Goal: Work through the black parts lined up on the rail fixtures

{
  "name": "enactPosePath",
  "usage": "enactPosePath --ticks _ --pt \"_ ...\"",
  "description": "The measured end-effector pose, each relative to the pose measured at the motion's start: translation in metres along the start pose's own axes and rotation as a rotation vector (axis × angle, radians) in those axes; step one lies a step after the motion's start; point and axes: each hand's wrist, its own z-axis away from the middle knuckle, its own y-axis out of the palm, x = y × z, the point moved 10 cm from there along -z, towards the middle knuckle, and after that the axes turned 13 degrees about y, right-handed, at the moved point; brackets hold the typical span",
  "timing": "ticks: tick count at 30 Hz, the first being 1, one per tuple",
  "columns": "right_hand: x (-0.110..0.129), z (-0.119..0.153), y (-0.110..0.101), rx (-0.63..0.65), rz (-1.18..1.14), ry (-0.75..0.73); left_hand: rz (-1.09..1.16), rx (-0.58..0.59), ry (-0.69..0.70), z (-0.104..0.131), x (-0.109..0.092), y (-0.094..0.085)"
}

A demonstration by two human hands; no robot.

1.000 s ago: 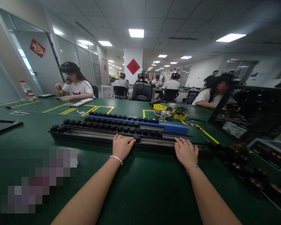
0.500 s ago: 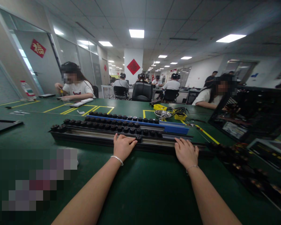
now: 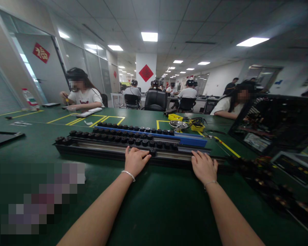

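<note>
My left hand (image 3: 136, 160) lies over the near edge of a long black rail (image 3: 92, 149), its fingers spread along the channel. Its thumb tip touches the left side of a small black round part (image 3: 152, 151) that sits in the channel; I see no grip around it. Further right, my right hand (image 3: 204, 167) rests on the same rail with fingers stretched over the edge and nothing in them. Two more black round parts (image 3: 63, 140) stand at the rail's left end. Behind it, several similar parts fill further rails, one of them a blue rail (image 3: 192, 140).
A metal dish (image 3: 178, 124), a yellow tray (image 3: 175, 117) and cables (image 3: 197, 121) lie behind the rails. At right stand an open black case (image 3: 269, 123) and a dark row of parts (image 3: 274, 191). A co-worker (image 3: 83, 92) sits across the green table.
My left hand and the black part at its thumb have shifted very slightly to the right along the rail. My right hand stays in place.
</note>
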Motion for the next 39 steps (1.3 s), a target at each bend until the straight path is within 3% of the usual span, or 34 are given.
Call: enactPosePath --ticks 32,39 --pt "-0.001 0.000 -0.001 -0.058 -0.005 -0.007 0.071 0.042 0.124 -0.003 -0.012 0.003" --pt "0.025 0.016 -0.018 -0.138 -0.082 -0.148 0.075 0.036 0.144 -0.001 -0.013 0.003"
